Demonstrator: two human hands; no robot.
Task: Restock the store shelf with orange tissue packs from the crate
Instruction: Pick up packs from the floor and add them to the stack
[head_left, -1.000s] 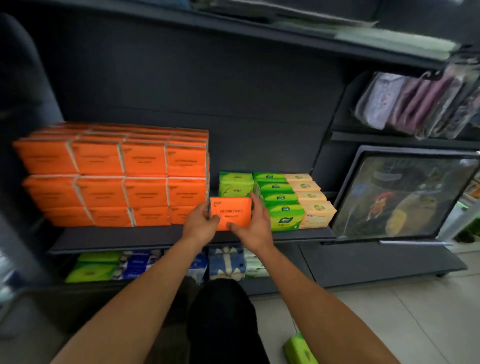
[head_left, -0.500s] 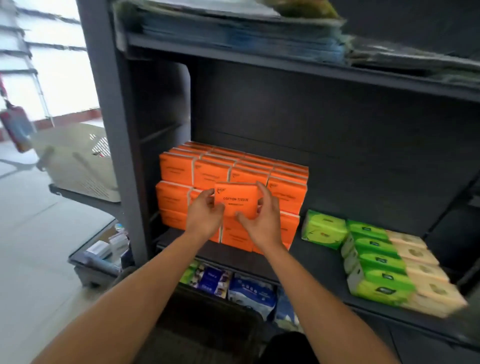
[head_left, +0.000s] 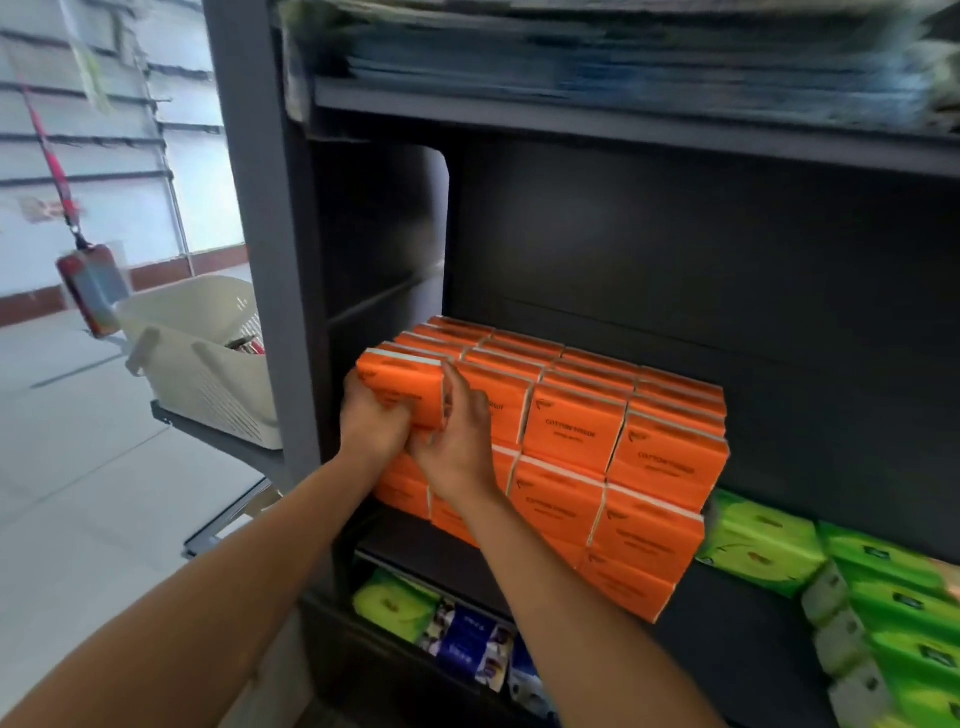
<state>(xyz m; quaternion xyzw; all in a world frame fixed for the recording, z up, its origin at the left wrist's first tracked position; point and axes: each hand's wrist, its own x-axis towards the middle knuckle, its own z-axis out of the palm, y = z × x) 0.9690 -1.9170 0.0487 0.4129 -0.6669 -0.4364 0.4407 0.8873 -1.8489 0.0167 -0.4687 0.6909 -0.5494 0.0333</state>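
Observation:
An orange tissue pack (head_left: 402, 382) sits at the top left front corner of the orange stack (head_left: 613, 457) on the dark shelf (head_left: 410, 545). My left hand (head_left: 371, 421) grips its left and lower edge. My right hand (head_left: 457, 441) holds its right side, with fingers curled up along the pack's right edge. The stack is three packs high and several wide, with more rows behind. No crate is in view.
Green tissue packs (head_left: 763, 545) lie right of the stack on the same shelf. Blue and green packs (head_left: 462, 639) fill the shelf below. A grey upright post (head_left: 260, 260) borders the shelf on the left, with a beige basket (head_left: 202, 364) beyond it. Another shelf overhangs above.
Both hands carried the orange pack left and up, from the green packs to the stack's top left corner. The camera swung left and closer.

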